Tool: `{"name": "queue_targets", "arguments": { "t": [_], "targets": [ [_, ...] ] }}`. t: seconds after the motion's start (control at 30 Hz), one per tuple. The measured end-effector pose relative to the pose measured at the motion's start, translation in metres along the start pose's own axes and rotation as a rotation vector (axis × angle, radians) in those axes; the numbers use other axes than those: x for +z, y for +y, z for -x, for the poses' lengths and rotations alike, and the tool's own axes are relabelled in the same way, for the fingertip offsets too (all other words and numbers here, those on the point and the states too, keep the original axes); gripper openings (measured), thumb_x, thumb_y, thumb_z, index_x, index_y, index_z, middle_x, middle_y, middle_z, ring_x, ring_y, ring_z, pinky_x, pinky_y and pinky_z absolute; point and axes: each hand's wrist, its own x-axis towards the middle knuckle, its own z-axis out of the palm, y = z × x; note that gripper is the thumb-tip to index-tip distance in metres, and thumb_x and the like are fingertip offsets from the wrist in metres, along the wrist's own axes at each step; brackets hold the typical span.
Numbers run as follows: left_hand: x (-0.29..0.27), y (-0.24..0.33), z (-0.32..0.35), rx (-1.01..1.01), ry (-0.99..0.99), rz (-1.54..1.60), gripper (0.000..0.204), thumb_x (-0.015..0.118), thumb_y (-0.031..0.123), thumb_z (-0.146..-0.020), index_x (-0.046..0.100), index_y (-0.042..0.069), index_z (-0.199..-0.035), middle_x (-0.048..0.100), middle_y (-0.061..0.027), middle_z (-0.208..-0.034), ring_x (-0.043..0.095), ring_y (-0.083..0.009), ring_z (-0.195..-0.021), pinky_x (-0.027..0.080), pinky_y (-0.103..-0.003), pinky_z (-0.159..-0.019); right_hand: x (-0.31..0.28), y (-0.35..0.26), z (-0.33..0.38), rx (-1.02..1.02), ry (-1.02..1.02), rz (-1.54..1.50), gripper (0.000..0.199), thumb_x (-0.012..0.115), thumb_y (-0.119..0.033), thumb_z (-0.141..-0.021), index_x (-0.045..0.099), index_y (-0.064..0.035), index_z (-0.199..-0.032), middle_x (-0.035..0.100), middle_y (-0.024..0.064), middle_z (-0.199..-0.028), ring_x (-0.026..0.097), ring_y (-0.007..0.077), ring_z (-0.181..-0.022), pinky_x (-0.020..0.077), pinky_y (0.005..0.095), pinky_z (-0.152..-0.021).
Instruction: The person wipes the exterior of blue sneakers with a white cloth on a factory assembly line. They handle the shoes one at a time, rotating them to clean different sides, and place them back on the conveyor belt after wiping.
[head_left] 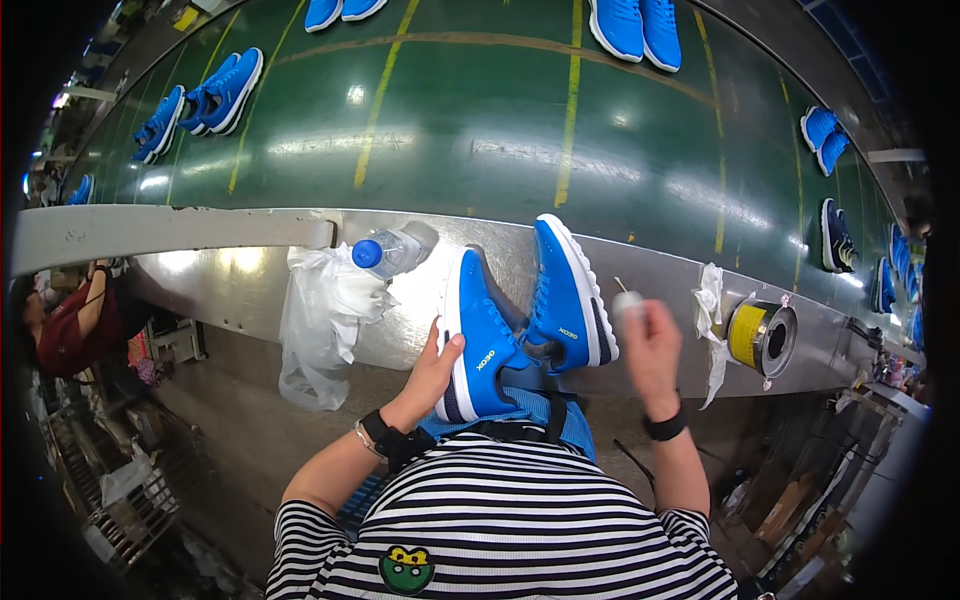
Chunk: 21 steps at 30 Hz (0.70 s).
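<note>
My left hand point(428, 377) grips a blue sneaker point(483, 340) with a white sole, its thumb and fingers on the outer sole side near the heel. The toe points away from me. Close to its right, a matching blue sneaker point(562, 300) stands on the metal ledge, leaning a little, with no hand on it. Just right of that second shoe, my right hand point(652, 350) is closed on a small white object point(628, 303) with a thin tip sticking out; it is blurred and its kind cannot be made out.
A green conveyor belt point(460, 120) with yellow lines carries several blue shoes and a dark shoe point(836, 237). On the metal ledge are a clear bottle point(402, 250) with a blue cap, a white plastic bag point(325, 315) and a yellow-labelled tin point(760, 338). A person point(75, 325) works at left.
</note>
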Motion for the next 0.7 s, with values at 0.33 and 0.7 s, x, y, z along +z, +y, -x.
{"name": "queue_targets", "arguments": {
  "t": [0.33, 0.7],
  "targets": [
    [0.001, -0.011, -0.003, 0.119, -0.002, -0.087, 0.065, 0.044, 0.034, -0.089, 0.016, -0.003, -0.135, 0.041, -0.0205, -0.124, 0.043, -0.024, -0.112, 0.033, -0.031, -0.095, 0.13, -0.039, 0.008, -0.208, -0.423, 0.299, 0.019, 0.051, -0.019, -0.081, 0.048, -0.0038, -0.071, 0.054, 0.0171, -0.066, 0.054, 0.0371, -0.064, 0.0407, 0.0454, -0.056],
    [-0.007, -0.012, -0.002, 0.13, -0.049, -0.117, 0.07, 0.042, 0.039, -0.089, 0.013, -0.007, -0.134, 0.038, -0.0248, -0.127, 0.04, -0.0289, -0.117, 0.03, -0.032, -0.097, 0.138, -0.038, 0.007, -0.047, -0.449, 0.31, 0.023, 0.051, -0.022, -0.081, 0.051, -0.0008, -0.071, 0.056, 0.0228, -0.066, 0.054, 0.0415, -0.067, 0.0412, 0.0471, -0.059]
  ]
}}
